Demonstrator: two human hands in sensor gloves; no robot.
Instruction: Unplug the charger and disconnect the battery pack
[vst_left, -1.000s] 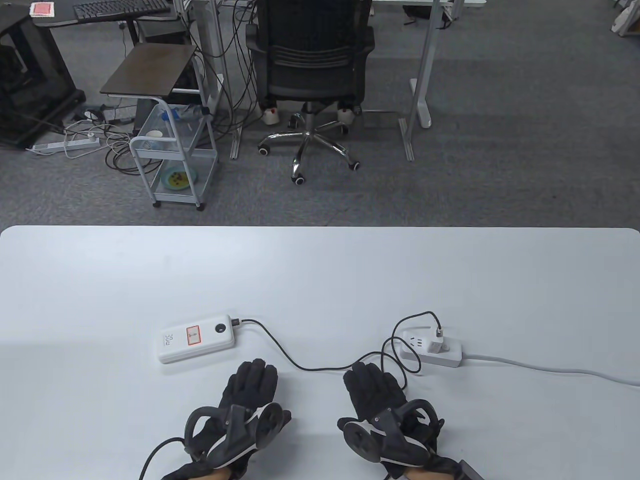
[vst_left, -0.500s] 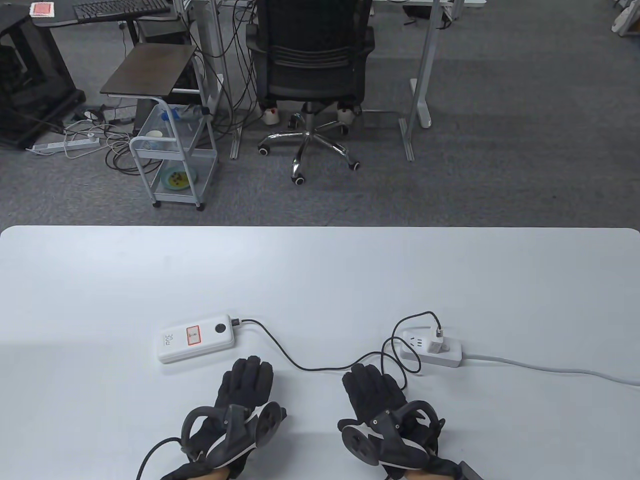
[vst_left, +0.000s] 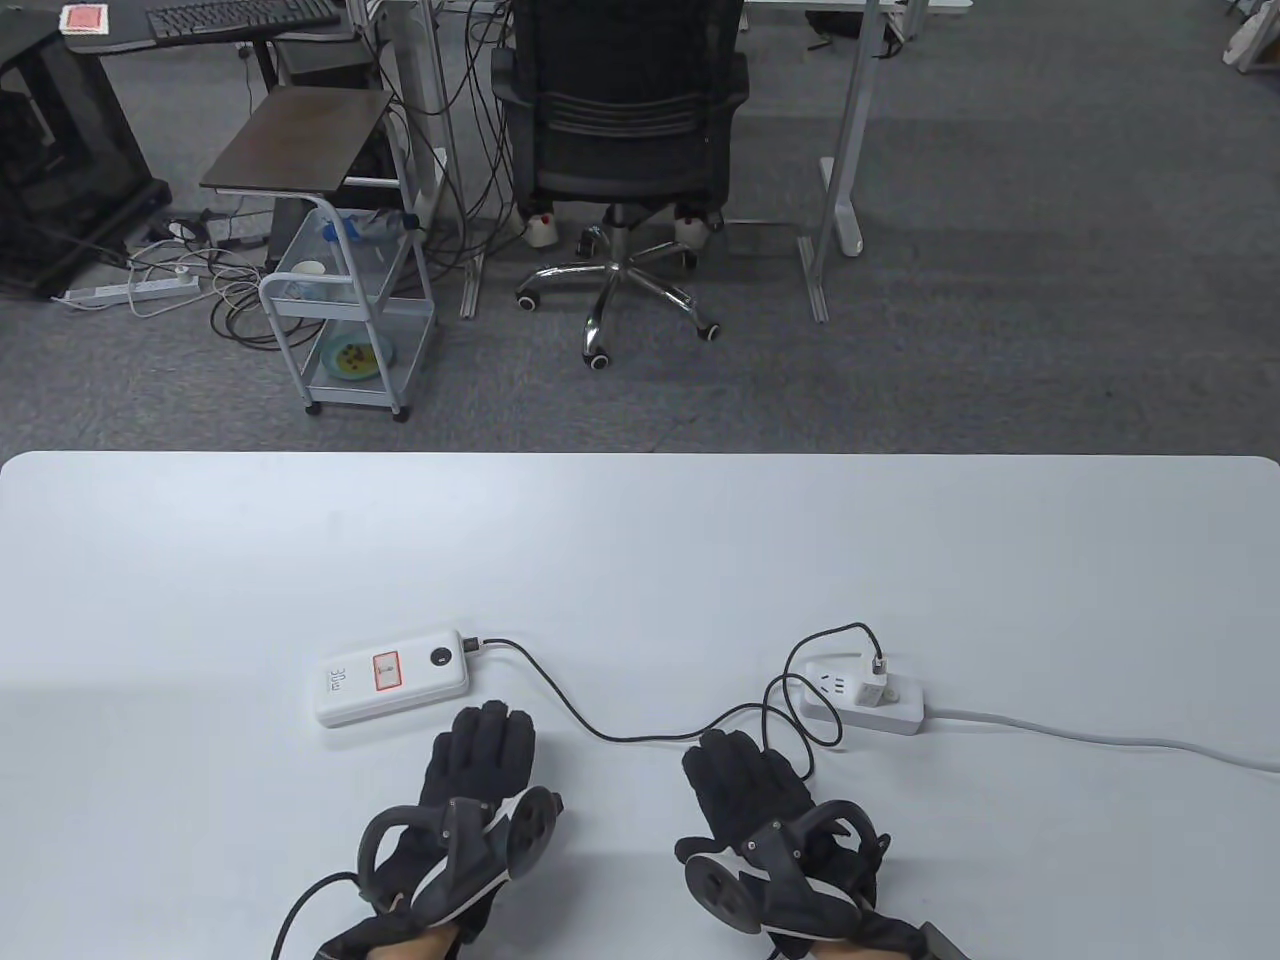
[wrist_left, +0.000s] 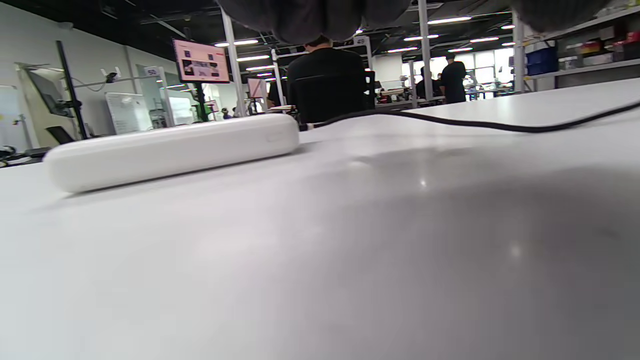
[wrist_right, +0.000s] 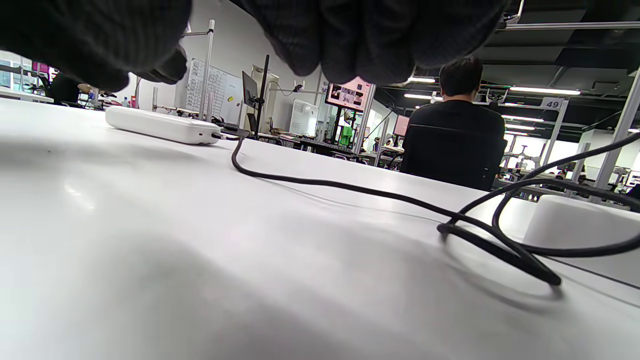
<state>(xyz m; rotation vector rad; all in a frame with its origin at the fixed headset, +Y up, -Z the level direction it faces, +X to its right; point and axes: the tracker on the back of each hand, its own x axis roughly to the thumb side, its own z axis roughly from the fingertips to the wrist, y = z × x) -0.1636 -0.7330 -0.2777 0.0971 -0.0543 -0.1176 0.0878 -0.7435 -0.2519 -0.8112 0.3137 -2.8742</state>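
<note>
A white battery pack (vst_left: 392, 677) lies on the white table (vst_left: 640, 540), also seen in the left wrist view (wrist_left: 170, 150) and the right wrist view (wrist_right: 160, 126). A black cable (vst_left: 600, 730) runs from its right end to a white charger (vst_left: 873, 690) plugged into a white power strip (vst_left: 860, 697). My left hand (vst_left: 478, 745) is flat and open, its fingertips just below the pack, holding nothing. My right hand (vst_left: 735, 765) rests flat and open beside the cable's loops (wrist_right: 500, 235), holding nothing.
The power strip's white cord (vst_left: 1100, 737) trails off to the table's right edge. Beyond the far table edge stand an office chair (vst_left: 620, 130), a small cart (vst_left: 340, 310) and desks on the floor.
My left hand has moved forward and a little left, closer to the battery pack. My right hand has barely moved.
</note>
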